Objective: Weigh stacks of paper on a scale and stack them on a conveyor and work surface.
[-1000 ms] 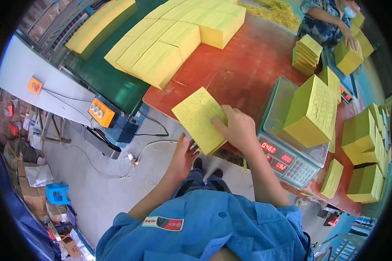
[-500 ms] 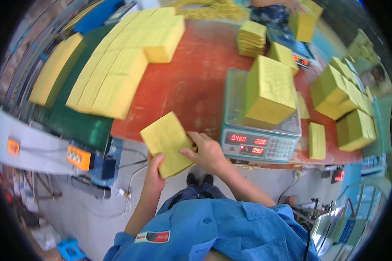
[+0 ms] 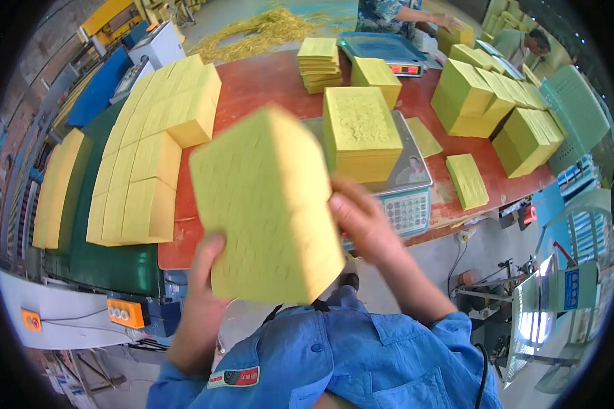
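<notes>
Both my hands hold a thick stack of yellow paper (image 3: 256, 211), raised and tilted in front of my body. My left hand (image 3: 205, 269) is closed on its lower left edge, with the thumb on the broad face. At the right side, my right hand (image 3: 365, 218) grips the cut edge, its thumb uppermost. Just beyond the right hand, another tall paper stack (image 3: 361, 126) stands on the pan of a scale (image 3: 413, 180). The held stack and my right hand cover part of the scale, including its display. The fingers behind the stack are hidden.
Rows of paper stacks (image 3: 140, 153) stand at left, partly over a green belt (image 3: 109, 269). More stacks (image 3: 471, 102) occupy the right of the red table (image 3: 245, 88). A second scale (image 3: 382, 48) is at the far side, near a co-worker's arm (image 3: 416, 15). Another person sits far right.
The paper stack in my hands has come up higher, looks larger and now shows its thick cut side. My view has shifted, and the near scale's display has become covered.
</notes>
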`<state>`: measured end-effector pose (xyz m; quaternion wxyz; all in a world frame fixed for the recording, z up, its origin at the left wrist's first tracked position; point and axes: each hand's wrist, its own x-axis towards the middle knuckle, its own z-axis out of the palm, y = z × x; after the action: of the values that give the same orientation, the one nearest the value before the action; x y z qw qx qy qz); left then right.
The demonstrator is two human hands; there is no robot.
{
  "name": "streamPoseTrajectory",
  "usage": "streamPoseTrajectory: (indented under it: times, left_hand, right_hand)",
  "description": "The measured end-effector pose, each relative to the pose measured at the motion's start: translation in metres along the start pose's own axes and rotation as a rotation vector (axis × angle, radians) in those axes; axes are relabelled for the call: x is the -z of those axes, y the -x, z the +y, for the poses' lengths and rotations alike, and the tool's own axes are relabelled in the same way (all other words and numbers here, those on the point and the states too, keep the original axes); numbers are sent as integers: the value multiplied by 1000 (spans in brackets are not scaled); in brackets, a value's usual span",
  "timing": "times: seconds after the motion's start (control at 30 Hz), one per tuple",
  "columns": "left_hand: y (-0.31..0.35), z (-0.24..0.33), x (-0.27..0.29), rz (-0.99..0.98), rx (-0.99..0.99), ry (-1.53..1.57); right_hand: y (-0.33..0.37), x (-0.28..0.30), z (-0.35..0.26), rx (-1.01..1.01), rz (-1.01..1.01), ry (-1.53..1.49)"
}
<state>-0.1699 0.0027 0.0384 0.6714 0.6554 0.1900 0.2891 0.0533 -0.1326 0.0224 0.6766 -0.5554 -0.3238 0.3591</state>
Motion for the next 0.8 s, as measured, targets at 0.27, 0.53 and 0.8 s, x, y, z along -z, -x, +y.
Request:
streamPoseTrajectory:
  times: [0.27,0.53,0.8]
  left_hand:
    - [-200,61,-107,-215,171,289]
    - [-247,18,-118,-132,300,107]
    - [-228,31,-133,-84,306,1]
  right_hand:
    - [-104,120,-85,50,231,-38]
    - [-134,150,-56,-71,208,-40]
    - [-133,153,-44,-45,238,-49]
